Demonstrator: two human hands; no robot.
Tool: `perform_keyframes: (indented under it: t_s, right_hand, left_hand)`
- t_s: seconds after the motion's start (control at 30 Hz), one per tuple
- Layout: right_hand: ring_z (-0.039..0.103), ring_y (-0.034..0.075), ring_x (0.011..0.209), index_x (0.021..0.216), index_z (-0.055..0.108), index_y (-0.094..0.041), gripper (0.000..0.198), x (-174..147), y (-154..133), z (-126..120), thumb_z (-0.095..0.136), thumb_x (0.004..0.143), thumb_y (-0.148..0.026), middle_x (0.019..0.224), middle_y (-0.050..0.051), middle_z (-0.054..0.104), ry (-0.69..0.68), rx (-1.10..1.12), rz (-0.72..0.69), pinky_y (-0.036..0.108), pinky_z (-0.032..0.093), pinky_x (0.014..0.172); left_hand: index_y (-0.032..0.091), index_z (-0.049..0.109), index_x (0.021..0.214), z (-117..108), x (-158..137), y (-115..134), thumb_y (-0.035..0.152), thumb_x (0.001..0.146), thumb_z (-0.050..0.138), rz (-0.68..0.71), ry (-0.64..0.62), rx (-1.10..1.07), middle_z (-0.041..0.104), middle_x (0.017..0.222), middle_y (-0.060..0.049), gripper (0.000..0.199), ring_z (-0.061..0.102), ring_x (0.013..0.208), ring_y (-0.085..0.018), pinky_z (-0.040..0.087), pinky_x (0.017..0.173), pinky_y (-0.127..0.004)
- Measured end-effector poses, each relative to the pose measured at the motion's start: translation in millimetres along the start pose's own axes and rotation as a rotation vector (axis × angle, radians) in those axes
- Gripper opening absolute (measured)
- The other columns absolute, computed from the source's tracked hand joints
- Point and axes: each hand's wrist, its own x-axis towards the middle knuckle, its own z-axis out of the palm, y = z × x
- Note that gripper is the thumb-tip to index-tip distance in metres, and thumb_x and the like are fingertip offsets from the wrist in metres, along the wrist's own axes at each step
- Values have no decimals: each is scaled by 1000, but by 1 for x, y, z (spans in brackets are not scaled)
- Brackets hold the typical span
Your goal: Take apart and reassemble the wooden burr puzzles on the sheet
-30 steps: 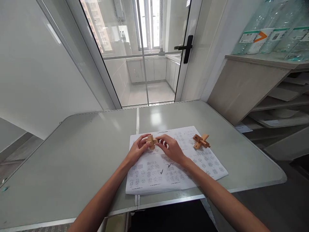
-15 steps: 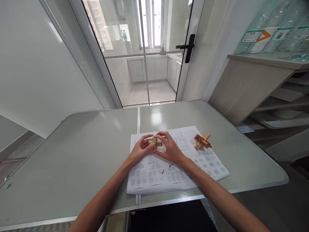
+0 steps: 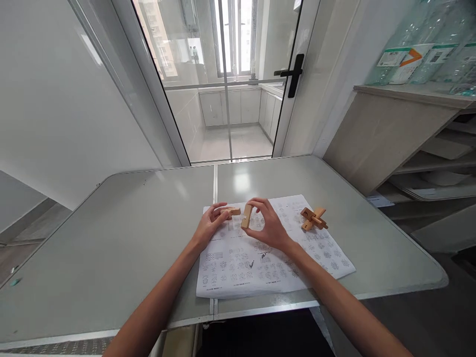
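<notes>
My left hand (image 3: 208,225) is closed around light wooden puzzle pieces (image 3: 233,211), partly hidden by the fingers. Between the thumb and fingers of my right hand (image 3: 269,225) is a notched wooden puzzle piece (image 3: 247,216), held upright with its notch facing left. A small gap separates this piece from those in the left hand. Both hands are over a printed sheet (image 3: 238,285) covered with small diagrams. To the right, on the same sheet, lies a cross-shaped wooden puzzle assembly (image 3: 314,218) with dark marks on some pieces.
The sheet lies on a grey-green table (image 3: 148,238) with a seam down its middle. Behind it stands a glass door with a black handle (image 3: 293,75). At the right, a wooden shelf (image 3: 394,129) carries large clear bottles (image 3: 427,54).
The joined wooden pieces have come apart. My right hand has moved slightly right with the notched piece, while my left hand has shifted left with the others.
</notes>
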Motion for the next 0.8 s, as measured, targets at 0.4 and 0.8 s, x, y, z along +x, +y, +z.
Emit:
perform_keyframes:
  t_s: [0.4,0.8]
  right_hand:
    - [49,41,136,129,63,-24,63,-12,26,14,92,76,-42,142,17,51,-118,-183,182,63,47,113]
    - [61,27,122,109,68,-24,12,-2,17,7,61,106,-33,126,11,63,-65,56,87,48,51,110]
  left_hand:
    - [25,57,132,8,0,-11,36,78,91,226,49,101,63,143,-12,65,61,135,-29,46,119,-47]
    - [27,55,136,16,-9,-4,33,78,92,301,-49,286,65,142,-11,69,63,133,-28,46,118,-48]
